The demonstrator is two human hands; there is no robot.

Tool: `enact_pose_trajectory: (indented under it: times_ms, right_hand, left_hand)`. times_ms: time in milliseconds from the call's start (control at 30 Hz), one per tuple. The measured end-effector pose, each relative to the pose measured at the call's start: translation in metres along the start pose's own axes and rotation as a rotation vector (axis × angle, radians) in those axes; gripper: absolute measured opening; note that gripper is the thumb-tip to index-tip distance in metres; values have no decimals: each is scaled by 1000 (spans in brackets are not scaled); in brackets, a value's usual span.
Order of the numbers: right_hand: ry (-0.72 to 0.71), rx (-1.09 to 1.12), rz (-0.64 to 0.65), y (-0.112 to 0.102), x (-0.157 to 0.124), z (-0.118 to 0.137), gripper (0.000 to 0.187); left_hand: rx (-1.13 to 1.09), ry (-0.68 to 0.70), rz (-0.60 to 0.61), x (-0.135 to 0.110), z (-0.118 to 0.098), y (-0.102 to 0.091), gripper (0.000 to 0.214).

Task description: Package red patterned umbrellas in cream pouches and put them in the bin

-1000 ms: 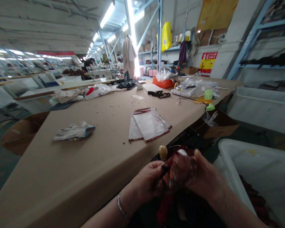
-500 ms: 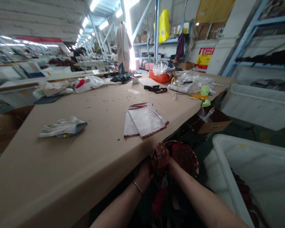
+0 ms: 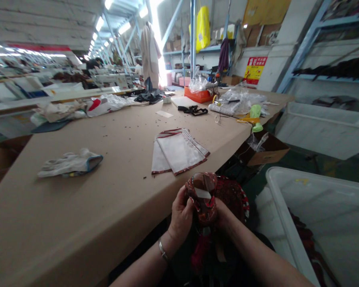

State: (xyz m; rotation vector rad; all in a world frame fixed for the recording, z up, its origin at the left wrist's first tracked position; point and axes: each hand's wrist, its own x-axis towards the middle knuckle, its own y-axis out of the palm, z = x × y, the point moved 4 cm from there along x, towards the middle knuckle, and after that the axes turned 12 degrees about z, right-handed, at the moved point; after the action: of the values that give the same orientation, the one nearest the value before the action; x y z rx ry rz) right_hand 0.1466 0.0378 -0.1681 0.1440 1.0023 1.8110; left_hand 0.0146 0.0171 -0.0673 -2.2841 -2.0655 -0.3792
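Between my two hands is a reddish-brown patterned piece, curled into an open loop with a pale patch showing inside. My left hand, a bracelet at its wrist, grips the loop's left side with the thumb on top. My right hand is closed around the other side; its fingers are mostly hidden. The piece is just off the front edge of the table. Two white cloth pieces with dark red edging lie overlapped on the tabletop beyond it. Below and to the right stands a round basket, partly covered.
A pale work glove rests on the table's left part. Black straps, an orange tray, clear plastic bags and a light-green handheld object lie farther back. A large white bin stands at my right.
The reddish-brown piece has been raised slightly and opened from a bunched shape into a loop. My left hand has come up into view beside it. The camera view has shifted a little.
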Motion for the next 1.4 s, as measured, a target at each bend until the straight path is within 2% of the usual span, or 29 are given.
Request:
enact_pose_trajectory:
  times_ms: [100, 167, 267, 367, 500, 567, 667, 767, 833, 933, 1033, 1100, 1133, 1233, 1300, 1400]
  right_hand:
    - [-87, 126, 18, 12, -1, 23, 24]
    - [-68, 157, -16, 12, 1, 29, 24]
    - [48, 76, -77, 2, 8, 20, 26]
    - [106, -3, -142, -18, 14, 1, 25]
    - [138, -136, -295, -49, 11, -25, 25]
    - [146, -183, -320, -57, 6, -35, 27]
    - [152, -210, -273, -56, 1, -44, 33]
    - [152, -246, -219, -52, 0, -44, 33]
    - [139, -295, -223, -52, -1, -42, 27]
    - [96, -397, -255, -57, -7, -36, 21]
    - [15, -502, -281, -56, -16, -21, 15]
    - [-72, -546, -260, -43, -23, -2, 18]
    - [-130, -561, -199, -31, -24, 10, 29]
    - [-257, -572, 139, 21, -24, 53, 55]
    - [-272, -546, 330, 56, -22, 82, 54]
    - [-359, -491, 409, 96, -26, 126, 37]
  left_hand:
    - [-13, 201, -17, 1, -28, 4, 67]
    - [-40, 221, 29, 3, -31, 7, 76]
    - [-15, -2, 36, 9, -8, 5, 57]
    - [-41, -200, -71, 5, 26, -9, 34]
    - [-87, -397, -177, -28, 64, -33, 41]
    - [-82, -488, -204, -46, 72, -40, 44]
    - [-138, -432, -145, -49, 60, -37, 43]
    - [-215, -262, -71, -27, 32, -28, 50]
    - [-192, -197, -74, -12, 16, -26, 48]
    - [-95, -192, -108, -7, 2, -34, 31]
    - [-88, -231, -129, -20, -2, -49, 34]
    - [-85, -255, -101, -27, -6, -58, 35]
    - [-71, -254, -77, -28, -11, -60, 33]
    - [-24, -186, 32, -15, -36, -56, 30]
    - [-5, -91, 89, 4, -64, -48, 27]
    - [58, 88, 99, 30, -118, -39, 21]
